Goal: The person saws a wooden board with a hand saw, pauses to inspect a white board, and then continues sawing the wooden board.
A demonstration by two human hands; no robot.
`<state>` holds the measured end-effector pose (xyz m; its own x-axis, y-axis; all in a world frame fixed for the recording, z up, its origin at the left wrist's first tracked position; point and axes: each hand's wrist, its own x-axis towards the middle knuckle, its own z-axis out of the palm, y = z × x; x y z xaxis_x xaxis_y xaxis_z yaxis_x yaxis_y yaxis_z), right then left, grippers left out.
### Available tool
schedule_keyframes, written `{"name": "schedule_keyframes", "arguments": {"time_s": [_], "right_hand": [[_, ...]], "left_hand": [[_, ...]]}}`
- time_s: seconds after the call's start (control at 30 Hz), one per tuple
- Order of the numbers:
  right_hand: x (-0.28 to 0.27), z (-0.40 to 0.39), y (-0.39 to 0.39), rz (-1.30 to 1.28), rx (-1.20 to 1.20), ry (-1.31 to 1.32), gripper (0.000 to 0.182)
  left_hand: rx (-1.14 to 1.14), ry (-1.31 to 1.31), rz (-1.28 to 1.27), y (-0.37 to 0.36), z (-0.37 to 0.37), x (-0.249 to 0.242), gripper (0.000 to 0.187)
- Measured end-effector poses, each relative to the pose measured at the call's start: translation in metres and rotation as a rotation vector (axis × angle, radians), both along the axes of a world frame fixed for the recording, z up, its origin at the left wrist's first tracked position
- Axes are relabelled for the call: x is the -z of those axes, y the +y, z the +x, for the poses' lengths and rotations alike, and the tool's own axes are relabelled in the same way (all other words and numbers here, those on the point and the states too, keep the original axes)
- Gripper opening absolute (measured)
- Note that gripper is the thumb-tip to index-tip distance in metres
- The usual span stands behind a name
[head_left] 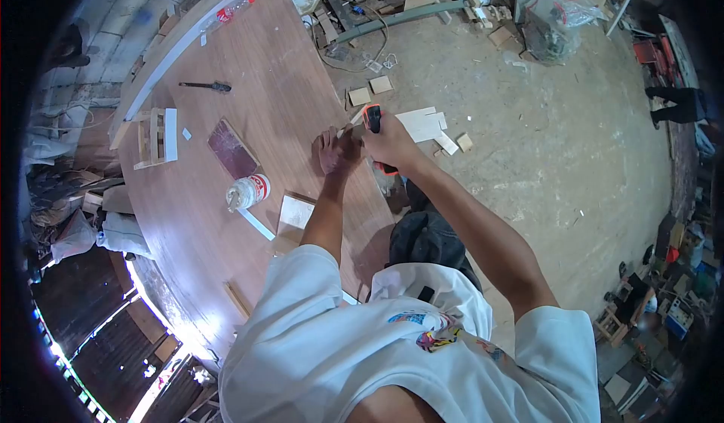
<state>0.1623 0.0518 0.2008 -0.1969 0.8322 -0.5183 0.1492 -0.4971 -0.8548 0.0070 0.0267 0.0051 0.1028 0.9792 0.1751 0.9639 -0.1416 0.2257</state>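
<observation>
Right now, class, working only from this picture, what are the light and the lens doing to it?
Head view: glare whitens the lower-left part of the tabletop; a soft shadow lies beside the left hand; the wide lens seems to bow the tabletop's left edge, and the corners go black; small clutter at the far right looks too soft to identify.

- No word, brand or number can be read with certainty.
- On the wood-grain table (286, 68), a clear plastic jar (241, 194) bears a red-and-white label (261, 187); its lettering is too small and blurred to make out.
- At the far edge of the table, a red-capped bottle (235, 8) has a red label (225, 14) with pale marks, likewise illegible.
- At the near side of the table, the white T-shirt (302, 340) carries a multicoloured chest print (434, 330); any lettering in it is unreadable.
</observation>
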Motion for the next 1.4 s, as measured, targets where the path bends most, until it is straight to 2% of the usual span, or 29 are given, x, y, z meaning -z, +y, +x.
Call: {"name": "schedule_keyframes", "arguments": {"time_s": [0.07,0.13,0.23,0.37,0.43,0.53,0.6,0.67,0.77,0.83,0.9,0.97,1.0,1.03,1.1,1.27,1.33,1.4], "right_hand": [[-0.012,0.0,-0.004,0.051,0.035,0.005,0.02],[-0.055,0.011,0.0,-0.116,-0.026,0.11,0.011],[-0.107,0.03,-0.005,-0.129,-0.037,0.144,0.012],[-0.102,0.037,-0.025,-0.095,0.02,0.108,0.015],[-0.1,0.034,-0.019,-0.129,0.004,0.118,0.011],[-0.051,0.02,-0.008,-0.092,-0.05,0.01,0.008],[-0.005,0.009,0.008,-0.05,-0.039,-0.088,0.009],[0.047,0.001,0.016,-0.021,-0.037,-0.051,0.01],[0.064,-0.014,0.026,-0.001,-0.027,-0.064,0.01],[0.084,-0.02,0.02,-0.037,-0.016,-0.1,0.01],[0.106,-0.022,0.025,0.066,-0.069,-0.257,0.009],[0.071,-0.017,0.016,0.071,-0.029,-0.196,0.01],[0.062,-0.015,0.011,0.071,0.014,-0.13,0.012],[0.064,-0.014,0.01,0.067,0.007,-0.129,0.012],[0.065,-0.012,0.009,-0.004,-0.014,-0.097,0.011],[0.066,-0.007,0.011,0.017,0.02,-0.067,0.012],[0.068,-0.006,0.008,-0.011,0.024,-0.054,0.013],[0.07,-0.011,-0.006,0.099,0.059,-0.113,0.009]], "left_hand": [[-0.027,0.02,-0.038,-0.003,-0.001,-0.005,0.041],[-0.026,-0.011,-0.015,-0.002,-0.004,0.003,0.041],[-0.061,-0.073,0.075,-0.001,-0.005,0.017,0.041],[-0.065,0.021,0.025,-0.001,0.001,0.005,0.041],[-0.047,0.001,0.099,0.0,-0.001,0.006,0.04],[-0.032,0.054,0.095,-0.002,0.0,0.002,0.039],[0.009,0.058,0.132,0.003,0.0,0.016,0.038],[0.062,0.081,0.181,0.006,-0.008,0.016,0.037],[0.027,-0.024,0.178,0.006,-0.001,0.007,0.034],[0.008,-0.038,0.056,0.001,0.0,-0.003,0.032],[0.005,-0.041,0.128,0.002,0.001,0.002,0.031],[0.001,-0.043,0.197,0.004,0.002,0.005,0.031],[0.004,-0.045,0.124,0.004,0.001,0.003,0.031],[0.006,-0.045,0.049,0.002,0.0,0.001,0.031],[0.007,-0.07,0.062,-0.001,-0.001,-0.002,0.032],[-0.002,-0.052,0.064,0.001,0.001,-0.005,0.035],[-0.002,-0.054,0.173,0.0,0.001,-0.003,0.036],[-0.033,-0.092,0.109,0.002,0.0,-0.004,0.038]]}}
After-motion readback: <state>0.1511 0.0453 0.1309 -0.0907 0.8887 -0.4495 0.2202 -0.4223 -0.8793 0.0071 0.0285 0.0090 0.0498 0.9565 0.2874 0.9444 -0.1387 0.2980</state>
